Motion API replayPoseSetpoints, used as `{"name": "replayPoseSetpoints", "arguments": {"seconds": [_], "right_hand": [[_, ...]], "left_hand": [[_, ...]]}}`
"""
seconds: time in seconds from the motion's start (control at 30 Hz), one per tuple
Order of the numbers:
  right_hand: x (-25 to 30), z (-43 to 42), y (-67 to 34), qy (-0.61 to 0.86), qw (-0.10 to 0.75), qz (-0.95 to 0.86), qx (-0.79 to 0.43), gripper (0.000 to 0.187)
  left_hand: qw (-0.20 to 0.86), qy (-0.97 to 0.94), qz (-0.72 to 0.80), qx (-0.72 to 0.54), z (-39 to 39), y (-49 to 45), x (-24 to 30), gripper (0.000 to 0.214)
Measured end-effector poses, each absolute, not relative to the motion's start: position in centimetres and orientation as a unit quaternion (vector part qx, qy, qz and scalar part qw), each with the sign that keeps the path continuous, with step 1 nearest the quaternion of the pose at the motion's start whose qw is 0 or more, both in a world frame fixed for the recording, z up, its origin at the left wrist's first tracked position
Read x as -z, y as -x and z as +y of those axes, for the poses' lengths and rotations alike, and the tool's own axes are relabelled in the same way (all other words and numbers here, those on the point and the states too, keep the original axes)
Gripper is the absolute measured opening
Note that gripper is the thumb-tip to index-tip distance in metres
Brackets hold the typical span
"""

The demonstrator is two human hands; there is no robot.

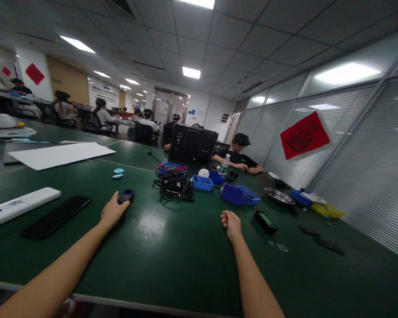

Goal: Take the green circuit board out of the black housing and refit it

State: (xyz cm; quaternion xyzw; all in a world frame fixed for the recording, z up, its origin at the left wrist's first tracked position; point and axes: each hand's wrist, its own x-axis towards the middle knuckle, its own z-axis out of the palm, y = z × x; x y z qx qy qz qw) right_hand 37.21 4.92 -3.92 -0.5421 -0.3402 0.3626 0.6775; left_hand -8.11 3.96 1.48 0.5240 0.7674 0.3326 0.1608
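Note:
My left hand (112,210) is closed around a small black device with a little screen (126,194), low over the green table (179,265). Two light-blue oval pieces (118,172) lie just beyond it. To its left are a black slab-like object (56,216) and a long white device with a display (21,205). My right hand (232,224) rests on the table in a loose fist, and nothing shows in its fingers. Right of this hand stands a black open box (265,222) with a green inside. A ring and a clear scrap of plastic (282,247) lie nearer me.
Ahead are tangled cables with a black power adapter (172,186), several blue bins (202,182), a white ball (203,172), a water bottle (224,165) and a black monitor (193,145). A metal bowl (280,197) and yellow tray (327,210) stand right. A person (240,154) sits across.

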Motion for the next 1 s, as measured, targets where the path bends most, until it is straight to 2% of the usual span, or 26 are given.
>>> {"name": "replayPoseSetpoints", "arguments": {"seconds": [0.23,0.4,0.57,0.67,0.8,0.9,1.0], "right_hand": [[3.7,4.8,-37.0,0.551,0.658,-0.367,-0.36,0.024],[3.1,4.3,-36.3,0.573,0.634,-0.373,-0.362,0.02],[2.4,3.5,-33.1,0.564,0.603,-0.395,-0.403,0.019],[2.0,2.9,-30.4,0.571,0.569,-0.429,-0.407,0.023],[1.3,1.9,-27.9,0.635,0.504,-0.482,-0.331,0.043],[0.7,0.9,-27.4,0.7,0.4,-0.567,-0.169,0.055],[0.2,0.2,-27.5,0.752,0.278,-0.591,-0.09,0.063]], "left_hand": [[0.154,-0.617,0.721,-0.273,3.3,4.4,-0.3,0.065],[0.127,-0.674,0.684,-0.25,2.9,1.1,0.7,0.066],[0.143,-0.708,0.634,-0.278,2.8,-3.8,1.3,0.065],[0.177,-0.719,0.575,-0.35,3.0,-8.7,2.2,0.052],[0.283,-0.709,0.5,-0.409,3.3,-15.1,3.7,0.051],[0.451,-0.642,0.44,-0.437,3.2,-17.3,4.1,0.048],[0.606,-0.51,0.383,-0.475,3.1,-17.0,3.7,0.05]]}}
